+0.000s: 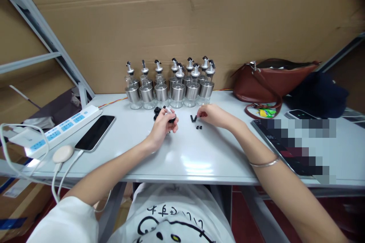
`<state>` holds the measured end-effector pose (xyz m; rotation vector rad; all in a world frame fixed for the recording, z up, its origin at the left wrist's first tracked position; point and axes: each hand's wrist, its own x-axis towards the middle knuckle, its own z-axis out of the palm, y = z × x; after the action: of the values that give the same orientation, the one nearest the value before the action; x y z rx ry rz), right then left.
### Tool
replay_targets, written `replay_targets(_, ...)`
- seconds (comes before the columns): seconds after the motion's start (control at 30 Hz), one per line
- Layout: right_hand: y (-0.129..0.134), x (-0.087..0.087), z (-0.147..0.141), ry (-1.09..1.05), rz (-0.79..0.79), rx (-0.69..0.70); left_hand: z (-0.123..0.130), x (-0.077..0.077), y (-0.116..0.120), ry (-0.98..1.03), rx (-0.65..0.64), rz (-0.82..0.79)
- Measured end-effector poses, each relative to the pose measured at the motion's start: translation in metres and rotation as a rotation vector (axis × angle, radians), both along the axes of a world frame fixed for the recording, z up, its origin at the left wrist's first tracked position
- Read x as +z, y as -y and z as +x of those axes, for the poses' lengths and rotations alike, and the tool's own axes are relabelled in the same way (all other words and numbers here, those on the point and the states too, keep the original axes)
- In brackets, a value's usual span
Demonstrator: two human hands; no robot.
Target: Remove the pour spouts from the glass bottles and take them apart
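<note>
My left hand (161, 127) is closed around a bottle pourer (171, 119) with a silver body and a black base, partly hidden by the fingers. Behind that hand sit a few black stoppers (156, 110) on the table. My right hand (213, 115) reaches down to the tabletop, its fingertips pinched together; what they hold is too small to make out. Just left of those fingertips lie thin black flaps (193, 118) in a V shape, and two small black caps (199, 127) lie below them. Several glass-and-steel bottles (177, 92) stand behind, most with pourers, the front-left ones bare-necked.
On the left are a power strip (67, 126), a phone (96, 133), a round charger (63, 153) and white cables. To the right stand a brown handbag (273, 79) and a tablet-like dark device (281, 148), partly pixelated. Cardboard (182, 19) closes off the table's back.
</note>
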<state>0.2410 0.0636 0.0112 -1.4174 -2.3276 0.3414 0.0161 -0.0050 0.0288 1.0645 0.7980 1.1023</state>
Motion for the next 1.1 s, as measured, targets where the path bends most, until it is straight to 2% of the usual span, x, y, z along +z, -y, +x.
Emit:
replay_targets(0.13,0.001,0.006,-0.002,0.022,-0.053,-0.006,0.000,0.000,0.001,0.027,0.020,0.008)
replay_targets(0.23,-0.001,0.009,0.001,0.040,-0.073,-0.090,0.000,0.003,0.003,0.039,0.015,0.008)
replay_targets(0.43,-0.008,-0.001,-0.001,0.111,-0.131,-0.275,0.001,0.006,0.004,0.053,0.007,0.009)
replay_targets(0.57,-0.006,-0.001,-0.006,0.135,-0.091,-0.341,0.001,0.003,0.003,0.056,0.000,0.008)
replay_targets(0.67,-0.002,0.007,-0.005,0.131,-0.099,-0.284,0.001,0.004,0.003,0.057,0.001,0.008)
replay_targets(0.8,0.002,0.015,-0.001,0.130,-0.184,-0.152,0.000,0.010,0.004,0.057,0.007,0.008)
replay_targets(0.97,0.004,0.012,-0.004,0.101,-0.218,-0.060,-0.001,0.011,0.004,0.050,0.001,0.010)
replay_targets(1.1,0.004,0.007,-0.011,0.100,-0.174,-0.060,-0.001,0.010,0.004,0.048,-0.002,0.013)
